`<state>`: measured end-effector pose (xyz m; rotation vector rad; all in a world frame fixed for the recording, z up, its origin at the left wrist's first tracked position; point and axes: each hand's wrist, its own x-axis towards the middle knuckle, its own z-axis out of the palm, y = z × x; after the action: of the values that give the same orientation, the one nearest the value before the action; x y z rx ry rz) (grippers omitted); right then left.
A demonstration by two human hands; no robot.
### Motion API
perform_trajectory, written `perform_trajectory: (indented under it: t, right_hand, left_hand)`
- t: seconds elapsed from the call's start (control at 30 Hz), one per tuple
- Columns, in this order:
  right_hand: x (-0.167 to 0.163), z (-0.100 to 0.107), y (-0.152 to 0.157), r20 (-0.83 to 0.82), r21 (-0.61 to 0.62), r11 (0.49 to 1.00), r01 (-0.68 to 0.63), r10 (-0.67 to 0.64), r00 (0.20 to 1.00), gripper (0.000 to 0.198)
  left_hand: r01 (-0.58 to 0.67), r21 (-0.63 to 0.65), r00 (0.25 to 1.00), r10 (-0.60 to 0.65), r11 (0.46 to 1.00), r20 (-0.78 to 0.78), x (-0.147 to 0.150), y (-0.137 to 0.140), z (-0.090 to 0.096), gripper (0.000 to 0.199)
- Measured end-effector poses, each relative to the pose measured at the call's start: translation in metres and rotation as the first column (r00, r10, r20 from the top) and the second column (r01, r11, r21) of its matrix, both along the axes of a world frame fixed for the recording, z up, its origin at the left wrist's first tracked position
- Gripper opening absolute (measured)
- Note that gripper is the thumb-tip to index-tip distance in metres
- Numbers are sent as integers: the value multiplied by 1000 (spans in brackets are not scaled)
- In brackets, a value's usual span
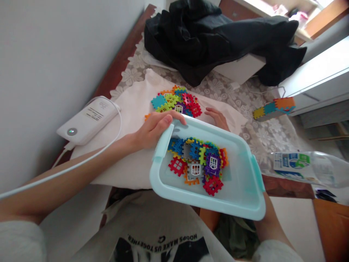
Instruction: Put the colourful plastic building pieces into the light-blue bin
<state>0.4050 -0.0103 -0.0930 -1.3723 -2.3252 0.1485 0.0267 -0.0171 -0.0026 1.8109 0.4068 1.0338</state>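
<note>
My left hand (155, 128) is closed around the left end of a light teal plastic bin (207, 204), thumb and fingers over its rim. The bin is tilted, its open top facing me. Inside lies a heap of coloured interlocking plastic blocks (195, 160), some with white window pieces. Beyond the far rim, my right hand (218, 118) shows only its fingers, stretched out with nothing between them; the bin hides the palm. The right forearm passes beneath the bin. A second pile of interlocking blocks (178, 100) lies on the white cloth (128, 116), left of my right fingers.
A white device (88, 120) with a cable sits at the left. A clear plastic bottle (308, 167) lies at the right, and a joined row of blocks (274, 108) rests behind it. Black fabric (218, 36) covers the back of the lace-covered table (267, 133).
</note>
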Motion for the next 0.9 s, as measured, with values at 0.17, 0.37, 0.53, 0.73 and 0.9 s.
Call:
perform_trajectory:
  t: [0.17,0.37,0.53,0.73,0.9]
  right_hand:
    - [-14,-8,4,95,-45,998,-31,35,995,56]
    - [-21,4,-3,-12,11,999,-52,52,999,53]
    - [-29,-6,1,63,-78,996,-41,45,997,53]
    - [-23,-17,9,-63,-74,995,-68,63,996,56]
    - [-24,-15,7,-91,-96,986,-139,131,987,48]
  left_hand:
    - [10,18,1000,-10,1000,14,1,0,0,57]
    - [-4,51,1000,4,999,7,2,0,2,58]
    - [-2,31,1000,2,1000,5,2,0,1,58]
    - [-25,30,1000,25,999,-12,2,0,2,60]
    - [-37,19,999,38,999,-5,3,0,3,62]
